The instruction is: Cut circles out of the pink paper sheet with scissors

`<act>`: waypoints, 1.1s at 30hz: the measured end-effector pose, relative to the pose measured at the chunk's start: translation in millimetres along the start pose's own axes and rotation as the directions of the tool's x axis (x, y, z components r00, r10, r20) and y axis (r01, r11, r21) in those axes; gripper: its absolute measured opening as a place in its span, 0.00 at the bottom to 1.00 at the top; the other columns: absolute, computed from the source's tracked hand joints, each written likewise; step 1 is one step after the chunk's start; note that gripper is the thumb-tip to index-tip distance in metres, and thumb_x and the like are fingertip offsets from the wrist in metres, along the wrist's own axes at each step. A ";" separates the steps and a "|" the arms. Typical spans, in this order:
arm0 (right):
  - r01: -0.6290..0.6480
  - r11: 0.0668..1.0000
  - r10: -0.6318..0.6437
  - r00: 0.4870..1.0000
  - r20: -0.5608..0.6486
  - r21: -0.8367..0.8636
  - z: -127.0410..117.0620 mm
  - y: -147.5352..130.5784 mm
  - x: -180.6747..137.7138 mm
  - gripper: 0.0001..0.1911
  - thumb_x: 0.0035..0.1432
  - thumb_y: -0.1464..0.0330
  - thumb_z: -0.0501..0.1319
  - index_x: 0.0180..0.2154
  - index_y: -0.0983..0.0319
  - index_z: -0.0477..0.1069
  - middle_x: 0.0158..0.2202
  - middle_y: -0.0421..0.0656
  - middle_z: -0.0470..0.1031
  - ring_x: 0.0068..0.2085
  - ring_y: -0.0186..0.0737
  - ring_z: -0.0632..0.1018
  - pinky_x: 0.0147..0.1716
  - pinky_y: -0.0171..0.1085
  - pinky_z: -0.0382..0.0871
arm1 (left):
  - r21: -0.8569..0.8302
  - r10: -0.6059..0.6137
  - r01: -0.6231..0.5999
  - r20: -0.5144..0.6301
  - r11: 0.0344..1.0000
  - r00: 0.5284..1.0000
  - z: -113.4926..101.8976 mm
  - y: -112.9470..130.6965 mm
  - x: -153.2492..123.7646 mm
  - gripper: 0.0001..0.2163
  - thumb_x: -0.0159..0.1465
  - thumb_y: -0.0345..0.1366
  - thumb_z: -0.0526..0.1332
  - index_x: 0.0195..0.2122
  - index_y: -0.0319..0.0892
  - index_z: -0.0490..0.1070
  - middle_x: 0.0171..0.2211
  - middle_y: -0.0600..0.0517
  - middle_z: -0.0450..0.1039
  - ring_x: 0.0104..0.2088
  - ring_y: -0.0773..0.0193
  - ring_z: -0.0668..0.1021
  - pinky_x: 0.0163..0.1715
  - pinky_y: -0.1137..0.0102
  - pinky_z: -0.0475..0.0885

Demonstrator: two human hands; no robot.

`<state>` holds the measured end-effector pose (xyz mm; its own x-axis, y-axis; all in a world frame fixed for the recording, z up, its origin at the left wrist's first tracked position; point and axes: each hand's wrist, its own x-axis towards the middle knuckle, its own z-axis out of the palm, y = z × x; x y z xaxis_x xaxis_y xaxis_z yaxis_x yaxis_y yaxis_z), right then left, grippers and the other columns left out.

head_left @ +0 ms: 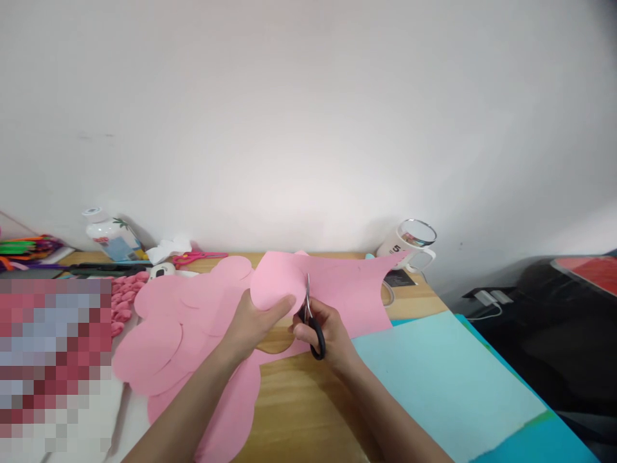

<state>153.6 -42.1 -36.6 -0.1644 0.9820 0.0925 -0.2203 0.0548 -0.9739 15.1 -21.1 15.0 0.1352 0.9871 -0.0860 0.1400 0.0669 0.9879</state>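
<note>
My left hand (263, 319) grips a rounded piece of pink paper (276, 281), thumb on top and fingers hidden beneath it. In my right hand (324, 331) are black-handled scissors (317, 337), their blades pointing away from me at the right edge of the rounded piece. The larger pink sheet (349, 289) spreads to the right behind the scissors, with a curved edge on its far side. Several cut pink paper rounds (149, 347) overlap on the left, partly under my left forearm.
Pale blue sheets (443, 379) cover the right side of the wooden table (289, 411). A white mug (407, 247) stands at the back right. Pink-handled scissors (200, 257), a white bottle (113, 235) and pink braided material (126, 299) are at the left.
</note>
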 end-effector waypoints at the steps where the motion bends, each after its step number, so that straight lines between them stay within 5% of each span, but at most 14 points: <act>1: -0.003 1.000 0.003 1.000 0.008 -0.006 -0.5 -0.3 -0.2 0.17 0.41 0.61 0.68 0.26 0.61 0.64 0.21 0.35 0.59 0.23 0.31 0.59 0.21 0.32 0.55 | -0.003 0.003 -0.003 0.014 1.000 1.000 -0.8 -1.1 0.6 0.12 0.51 0.41 0.64 0.32 0.38 0.74 0.30 0.48 0.78 0.31 0.57 0.79 0.28 0.68 0.73; 14: -0.008 1.000 0.009 1.000 0.011 -0.025 -1.0 -0.2 0.2 0.14 0.41 0.61 0.68 0.26 0.61 0.65 0.18 0.34 0.60 0.20 0.30 0.60 0.19 0.31 0.53 | -0.011 0.061 -0.061 0.078 0.998 0.995 -7.9 -3.4 3.9 0.13 0.53 0.41 0.62 0.36 0.39 0.73 0.36 0.46 0.77 0.39 0.53 0.78 0.38 0.63 0.73; 33: -0.017 0.999 0.016 1.000 -0.005 -0.043 1.6 -3.6 -0.7 0.06 0.42 0.69 0.62 0.22 0.61 0.64 0.16 0.35 0.63 0.19 0.31 0.64 0.18 0.31 0.57 | 0.032 0.056 -0.060 0.108 0.998 0.993 -15.1 -5.2 7.6 0.16 0.54 0.42 0.62 0.41 0.38 0.72 0.36 0.46 0.76 0.40 0.52 0.76 0.39 0.62 0.72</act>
<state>153.0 -43.3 -32.8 -0.1635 0.9837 0.0754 -0.1762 0.0461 -0.9833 0.6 -11.8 11.2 0.2483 0.9677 -0.0440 0.1630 0.0030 0.9866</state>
